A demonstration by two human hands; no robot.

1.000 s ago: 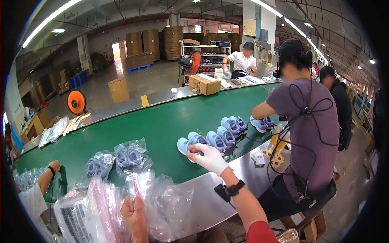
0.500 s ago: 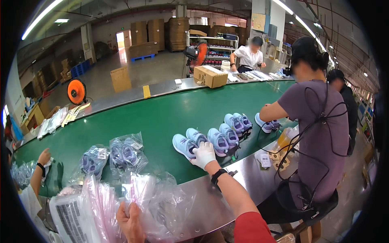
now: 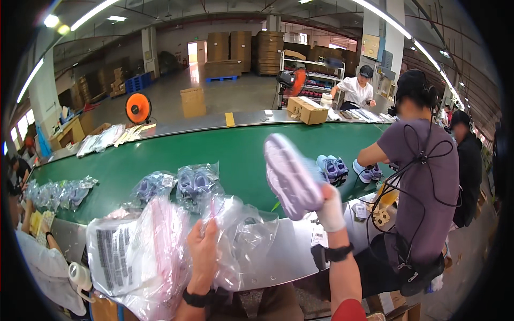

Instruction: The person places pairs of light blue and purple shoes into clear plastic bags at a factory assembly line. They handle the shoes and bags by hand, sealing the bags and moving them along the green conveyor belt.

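Observation:
My right hand (image 3: 332,211), in a white glove, is closed on the heel end of a light blue sneaker (image 3: 292,179). It is raised above the belt, its pale lilac sole toward me; I cannot make out whether a second shoe is held with it. A white barcode tag (image 3: 319,237) shows just below that hand. My bare left hand (image 3: 204,251) pinches the edge of a clear plastic bag (image 3: 243,243) at the near edge. Left of it lies a pile of clear, pink-edged bags (image 3: 160,251). Two bagged pairs of sneakers (image 3: 195,182) rest on the belt beyond.
A green belt (image 3: 235,142) runs across, with a metal ledge (image 3: 278,257) on my side. Unbagged sneakers (image 3: 332,168) stand to the right, beside a co-worker in purple (image 3: 428,182). More bagged shoes (image 3: 61,191) lie far left. A carton (image 3: 308,109) sits on the far ledge.
My right hand has lifted the sneaker off the belt and turned its sole toward me. My left hand still grips the bag. The whole view has shifted, with the scene now farther right.

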